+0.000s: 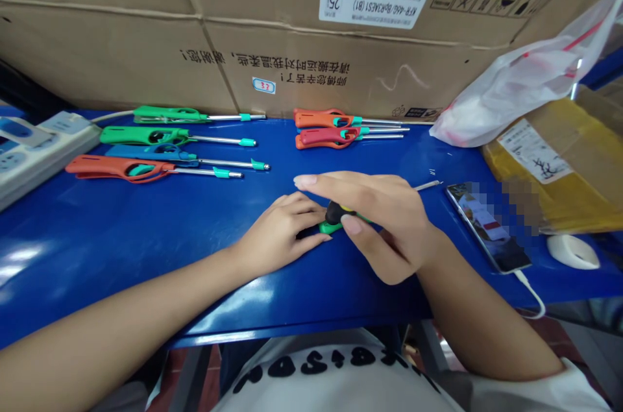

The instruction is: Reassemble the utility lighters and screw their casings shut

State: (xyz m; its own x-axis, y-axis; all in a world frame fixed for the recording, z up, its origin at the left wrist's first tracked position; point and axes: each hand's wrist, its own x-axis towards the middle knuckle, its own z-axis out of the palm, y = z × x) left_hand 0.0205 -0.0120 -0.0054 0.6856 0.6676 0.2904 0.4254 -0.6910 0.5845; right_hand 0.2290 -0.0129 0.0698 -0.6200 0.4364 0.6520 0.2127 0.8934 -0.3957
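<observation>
A green gas lighter lies on the blue table in front of me, mostly covered by my hands; its metal tube shows beyond my right hand. My left hand rests on the tabletop, thumb and fingers closed about the lighter's handle end. Above it, my right hand grips a screwdriver by its black and yellow handle, between thumb and fingers. The screwdriver's shaft and tip are hidden from me.
Several gas lighters lie at the left, and more lighters at the back centre. A cardboard box walls off the back. A power strip sits left; a phone, white mouse, plastic bag and taped parcel sit right.
</observation>
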